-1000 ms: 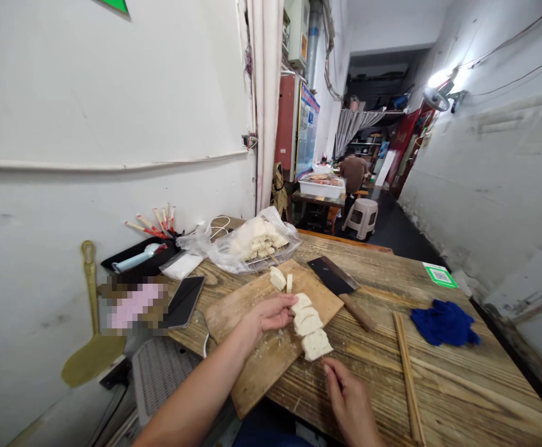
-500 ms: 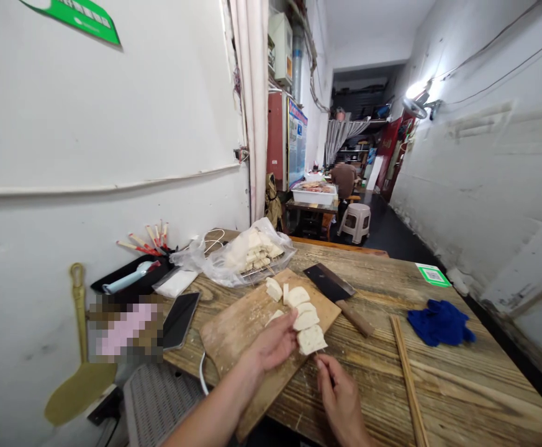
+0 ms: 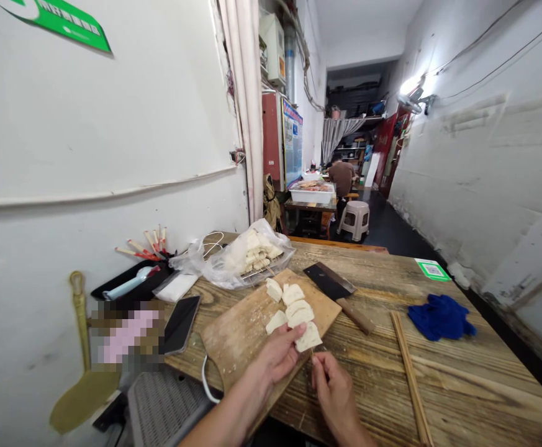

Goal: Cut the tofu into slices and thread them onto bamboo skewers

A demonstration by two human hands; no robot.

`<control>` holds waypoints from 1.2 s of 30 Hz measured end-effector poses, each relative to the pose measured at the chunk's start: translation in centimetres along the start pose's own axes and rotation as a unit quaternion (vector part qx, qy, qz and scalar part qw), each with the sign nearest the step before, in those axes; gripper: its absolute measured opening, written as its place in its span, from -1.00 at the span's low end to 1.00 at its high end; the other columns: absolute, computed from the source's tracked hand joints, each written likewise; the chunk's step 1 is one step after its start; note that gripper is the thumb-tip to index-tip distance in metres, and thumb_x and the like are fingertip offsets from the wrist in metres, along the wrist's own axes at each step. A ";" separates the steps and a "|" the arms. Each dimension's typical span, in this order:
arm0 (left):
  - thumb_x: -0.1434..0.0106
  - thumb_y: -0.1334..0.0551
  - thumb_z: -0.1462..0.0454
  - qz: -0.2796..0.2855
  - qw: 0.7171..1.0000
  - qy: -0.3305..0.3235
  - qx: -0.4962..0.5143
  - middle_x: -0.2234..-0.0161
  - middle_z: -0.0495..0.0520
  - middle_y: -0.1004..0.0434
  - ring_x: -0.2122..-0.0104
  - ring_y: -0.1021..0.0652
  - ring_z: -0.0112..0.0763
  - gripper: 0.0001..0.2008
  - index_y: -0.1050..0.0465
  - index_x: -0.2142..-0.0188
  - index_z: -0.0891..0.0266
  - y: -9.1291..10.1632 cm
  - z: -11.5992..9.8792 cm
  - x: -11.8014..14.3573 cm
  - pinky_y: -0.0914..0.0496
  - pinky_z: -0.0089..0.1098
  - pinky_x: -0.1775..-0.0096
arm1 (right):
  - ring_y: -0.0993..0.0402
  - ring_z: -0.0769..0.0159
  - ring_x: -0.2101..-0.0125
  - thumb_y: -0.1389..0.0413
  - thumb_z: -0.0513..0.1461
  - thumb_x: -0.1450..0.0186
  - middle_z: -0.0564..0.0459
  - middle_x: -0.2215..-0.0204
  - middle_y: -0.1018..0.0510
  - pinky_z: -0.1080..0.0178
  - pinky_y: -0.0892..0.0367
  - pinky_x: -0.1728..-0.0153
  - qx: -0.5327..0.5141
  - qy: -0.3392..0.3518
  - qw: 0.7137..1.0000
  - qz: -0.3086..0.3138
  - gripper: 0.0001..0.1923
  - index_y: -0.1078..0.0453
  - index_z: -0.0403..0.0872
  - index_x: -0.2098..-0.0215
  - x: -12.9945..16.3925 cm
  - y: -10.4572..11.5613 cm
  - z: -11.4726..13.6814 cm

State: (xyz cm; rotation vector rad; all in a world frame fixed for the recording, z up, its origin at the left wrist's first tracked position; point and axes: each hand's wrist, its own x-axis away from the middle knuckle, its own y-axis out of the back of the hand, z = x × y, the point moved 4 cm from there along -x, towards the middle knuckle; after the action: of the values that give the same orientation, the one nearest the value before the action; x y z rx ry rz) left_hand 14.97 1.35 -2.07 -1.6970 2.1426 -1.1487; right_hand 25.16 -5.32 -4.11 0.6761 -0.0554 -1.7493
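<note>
My right hand [image 3: 333, 388] is closed, with thumb and fingers pinching the lower end of a thin wooden skewer [image 3: 312, 352] in front of the board's near edge. Pale, spongy slices [image 3: 299, 312] are threaded along the skewer in a row. My left hand [image 3: 277, 352] grips the nearest slice [image 3: 308, 337] from the left, its thumb on top. Two loose pale pieces lie on the wooden cutting board [image 3: 240, 332]: one piece [image 3: 274, 290] near the far end of the row, another piece [image 3: 276, 321] just beyond my left fingers.
A cleaver [image 3: 329, 282] lies at the board's right corner. Behind the board is a plastic bag [image 3: 224, 264] of filled skewers. Bare skewers [image 3: 410, 375] and a blue cloth [image 3: 441, 318] lie at right, a phone [image 3: 180, 323] at left. A person [image 3: 342, 179] sits far back.
The skewered row has come down to lie closer to the board, and a narrow piece by its far end no longer shows separately. My right hand has shifted slightly left, still on the skewer.
</note>
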 end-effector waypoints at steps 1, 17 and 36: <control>-0.04 -0.30 0.41 0.000 1.000 0.000 0.002 0.37 0.16 -0.55 0.35 -0.55 -0.33 -0.79 -0.43 0.28 0.38 0.0 0.1 -0.1 -0.42 -0.38 0.20 | -0.28 0.42 0.68 0.17 -0.09 -0.34 0.17 0.70 -0.32 0.41 -0.16 0.60 0.001 0.000 1.000 -0.004 -0.64 -0.30 -0.08 0.45 -0.1 0.0 0.0; -0.10 -0.27 0.30 -0.001 0.999 -0.040 -0.011 0.32 0.18 -0.54 0.35 -0.54 -0.32 -0.79 -0.42 0.26 0.37 -0.7 -1.6 -0.1 -0.42 -0.34 0.25 | -0.27 0.41 0.67 0.20 -0.10 -0.35 0.18 0.70 -0.28 0.40 -0.13 0.59 0.000 -0.009 1.000 0.018 -0.64 -0.27 -0.09 0.45 -0.2 -0.2 -0.3; -0.17 -0.19 0.16 -0.010 0.998 -0.065 -0.010 0.40 0.08 -0.51 0.47 -0.51 -0.44 -0.76 -0.39 0.26 0.30 -0.1 -4.2 -0.8 -0.43 -0.40 0.36 | -0.26 0.42 0.68 0.19 -0.08 -0.34 0.18 0.71 -0.28 0.39 -0.11 0.58 -0.015 -0.008 0.999 0.044 -0.64 -0.23 -0.07 0.49 0.1 -0.4 -0.3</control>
State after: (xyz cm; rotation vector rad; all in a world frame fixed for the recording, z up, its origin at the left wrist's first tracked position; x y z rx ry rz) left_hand 12.91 4.00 0.62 -1.7540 2.0696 -0.9962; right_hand 24.92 -5.23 -4.53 0.6285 -0.0684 -1.6675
